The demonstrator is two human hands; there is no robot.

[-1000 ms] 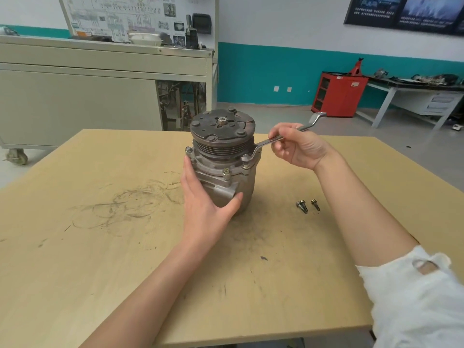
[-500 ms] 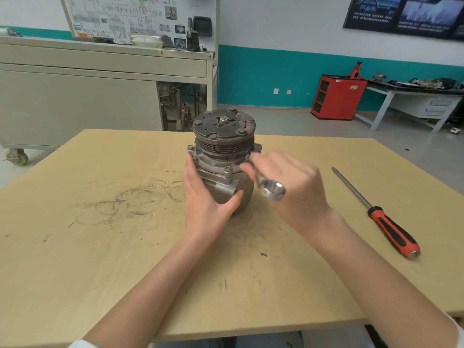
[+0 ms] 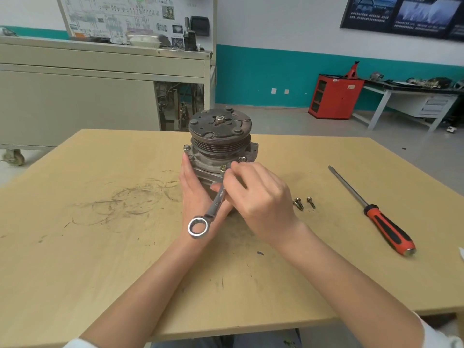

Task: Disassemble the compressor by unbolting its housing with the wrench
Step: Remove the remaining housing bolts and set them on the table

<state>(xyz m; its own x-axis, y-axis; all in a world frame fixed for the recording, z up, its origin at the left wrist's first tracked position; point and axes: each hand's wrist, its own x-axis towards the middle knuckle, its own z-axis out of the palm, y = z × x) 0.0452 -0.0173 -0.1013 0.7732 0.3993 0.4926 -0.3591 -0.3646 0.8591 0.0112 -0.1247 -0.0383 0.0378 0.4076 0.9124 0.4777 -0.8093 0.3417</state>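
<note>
While left hand (image 3: pixel 192 194) stays clasped on compressor (image 3: pixel 221 140), right hand (image 3: pixel 261 202) gripping wrench (image 3: pixel 213 209) has swung ring end toward viewer

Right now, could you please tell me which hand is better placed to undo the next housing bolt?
Probably the right hand: it holds the wrench, its fingertips beside the front flange bolt. The left hand grips the compressor body, steadying it.

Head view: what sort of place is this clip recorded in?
Probably an automotive training workshop. A wiring-diagram board stands on a wheeled trainer bench, a red tool cabinet sits by the teal wall, and a side bench carries loose parts. The compressor stands on a scuffed wooden table.
</note>
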